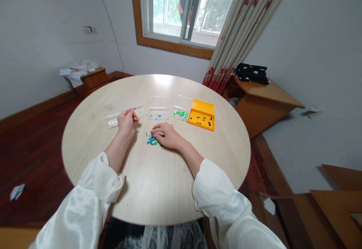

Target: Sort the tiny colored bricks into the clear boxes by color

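A small pile of mixed blue, green, white and brown plastic pieces (151, 140) lies on the round table. My right hand (166, 134) rests over the pile's right side, its fingertips down among the pieces; whether they grip one is hidden. Closed, with the fingers curled together, my left hand (127, 121) is held above the clear boxes at the left; what is in it is too small to make out. Around it are a clear box with pale pieces (112, 123) and another with whitish pieces (140, 112). One blue piece (137, 131) lies apart, just right of my left wrist.
Behind the pile stand an open clear box with blue pieces (158, 118), one with green pieces (180, 118), and an open yellow box (203, 106) holding dark brown pieces. The pale round table (158, 188) has its far edge near the window wall. Wooden cabinets (251, 98) stand at right.
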### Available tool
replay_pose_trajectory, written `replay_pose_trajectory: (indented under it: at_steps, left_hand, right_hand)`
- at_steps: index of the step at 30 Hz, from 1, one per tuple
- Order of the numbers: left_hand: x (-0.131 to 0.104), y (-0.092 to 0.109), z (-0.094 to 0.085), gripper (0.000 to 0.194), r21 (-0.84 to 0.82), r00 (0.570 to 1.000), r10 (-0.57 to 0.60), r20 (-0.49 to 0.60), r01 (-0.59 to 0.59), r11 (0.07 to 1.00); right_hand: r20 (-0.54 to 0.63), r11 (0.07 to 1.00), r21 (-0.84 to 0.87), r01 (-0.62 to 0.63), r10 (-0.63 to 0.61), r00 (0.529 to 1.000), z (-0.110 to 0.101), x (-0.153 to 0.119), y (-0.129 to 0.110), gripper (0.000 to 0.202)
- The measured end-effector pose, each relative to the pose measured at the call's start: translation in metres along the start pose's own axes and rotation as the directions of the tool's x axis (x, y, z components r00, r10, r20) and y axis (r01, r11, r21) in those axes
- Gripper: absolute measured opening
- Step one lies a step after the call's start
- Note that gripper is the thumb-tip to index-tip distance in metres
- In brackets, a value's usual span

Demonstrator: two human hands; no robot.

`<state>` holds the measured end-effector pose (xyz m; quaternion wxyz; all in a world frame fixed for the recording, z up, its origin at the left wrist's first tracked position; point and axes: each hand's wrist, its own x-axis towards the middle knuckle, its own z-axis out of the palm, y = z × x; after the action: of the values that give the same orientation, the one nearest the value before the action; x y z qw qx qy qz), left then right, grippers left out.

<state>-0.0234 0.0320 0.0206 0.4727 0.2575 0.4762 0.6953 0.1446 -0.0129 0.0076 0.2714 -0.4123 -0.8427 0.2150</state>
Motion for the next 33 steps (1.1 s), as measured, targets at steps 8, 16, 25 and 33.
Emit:
replay_pose_trajectory:
  at_steps: [8,16,25,33]
  left_hand:
    - [0.000,-0.003,0.001,0.005,0.036,0.998,-0.029,0.049,0.028,0.999]
    - [-0.001,-0.007,0.002,0.010,0.092,0.996,-0.031,0.089,0.023,0.995]
    - [-0.004,-0.006,0.003,0.011,0.159,0.993,-0.019,0.120,-0.001,0.987]
    - [-0.008,-0.005,0.004,0.006,0.171,0.993,-0.036,0.110,0.016,0.985]
  right_hand:
    - [0.047,0.988,-0.145,-0.054,0.062,0.997,-0.002,0.000,0.006,0.023]
    - [-0.008,0.980,-0.170,-0.099,0.099,0.995,-0.005,0.002,0.009,0.020]
    - [-0.063,0.980,-0.144,-0.138,0.130,0.990,-0.003,0.003,0.012,0.017]
    - [-0.041,0.972,-0.162,-0.173,0.168,0.985,-0.005,0.004,0.015,0.019]
